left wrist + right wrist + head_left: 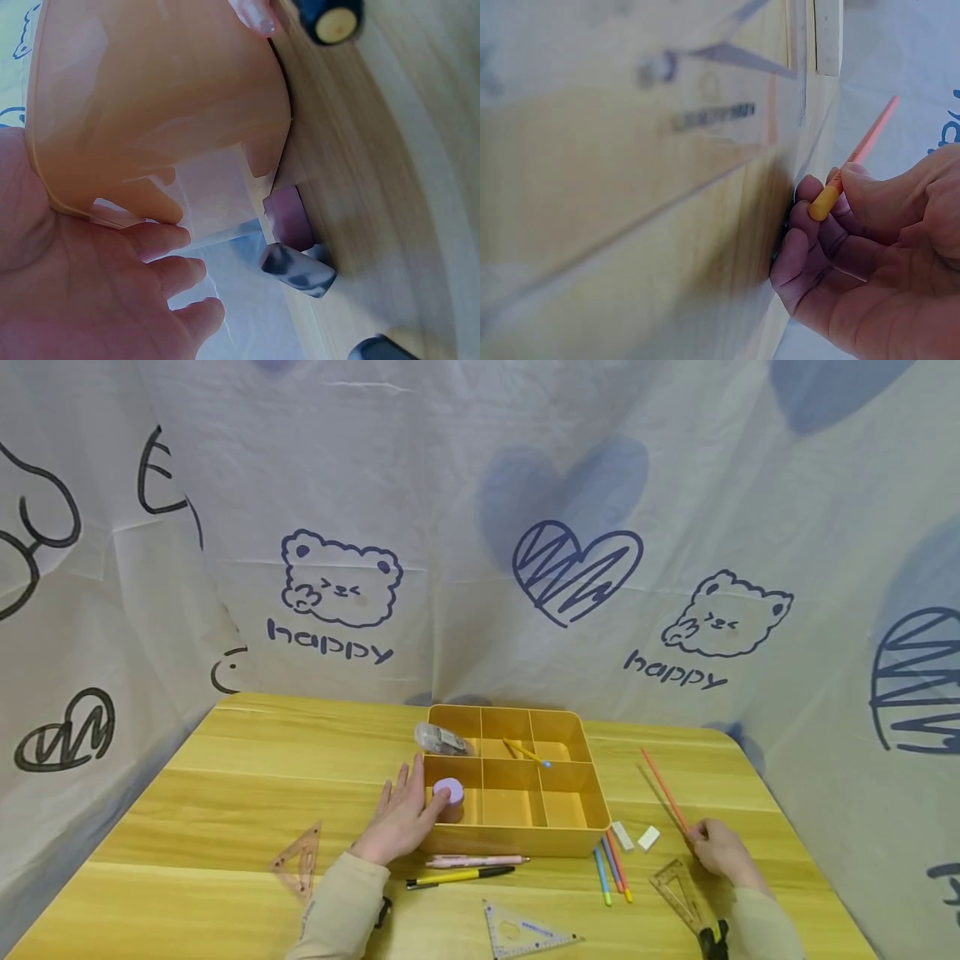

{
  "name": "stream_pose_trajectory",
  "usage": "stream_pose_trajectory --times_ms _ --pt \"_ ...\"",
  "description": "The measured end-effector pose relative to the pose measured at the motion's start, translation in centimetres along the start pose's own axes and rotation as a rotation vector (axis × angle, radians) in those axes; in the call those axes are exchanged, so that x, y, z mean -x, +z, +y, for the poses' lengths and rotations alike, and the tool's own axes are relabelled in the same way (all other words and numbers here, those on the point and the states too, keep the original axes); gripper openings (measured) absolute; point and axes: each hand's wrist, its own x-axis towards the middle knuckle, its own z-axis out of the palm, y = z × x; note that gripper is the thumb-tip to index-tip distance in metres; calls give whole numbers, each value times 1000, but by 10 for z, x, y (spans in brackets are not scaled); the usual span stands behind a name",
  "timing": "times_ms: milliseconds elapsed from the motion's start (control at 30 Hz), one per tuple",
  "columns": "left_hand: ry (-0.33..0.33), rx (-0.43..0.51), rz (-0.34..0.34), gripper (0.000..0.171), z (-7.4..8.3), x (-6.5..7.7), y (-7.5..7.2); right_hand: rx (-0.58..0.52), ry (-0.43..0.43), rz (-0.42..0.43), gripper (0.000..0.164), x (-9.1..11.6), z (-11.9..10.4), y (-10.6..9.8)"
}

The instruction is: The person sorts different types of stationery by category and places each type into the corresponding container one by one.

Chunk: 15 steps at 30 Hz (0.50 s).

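My left hand (397,818) rests on the left wall of a yellow six-compartment box (510,839), its fingers along the outside. The thumb reaches over the rim to a round purple-topped item (447,788) in the front left compartment. In the left wrist view, several fingers (180,274) extend loosely beside the box wall. At the right of the table, my right hand (722,850) pinches an orange-pink pencil (663,785) near its yellow end, the long part slanting up and away. The right wrist view shows thumb and fingertips around that pencil (866,139).
In the box lie a clear-wrapped grey item (442,740) and a yellow pencil (525,752). Two white erasers (648,837), several pencils (603,877), a yellow-black pen (461,877), a pink pen (468,861) and set squares (525,935) lie around it. A printed curtain (465,610) stands behind.
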Motion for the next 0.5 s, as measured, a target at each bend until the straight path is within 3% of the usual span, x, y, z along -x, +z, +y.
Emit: stream_pose_trajectory --times_ms 300,500 --pt "-2 2 -4 78 1 0 -1 -31 12 2 27 8 -13 -6" --pt "-3 4 -6 78 2 1 -1 -108 21 -4 27 15 -19 -10"
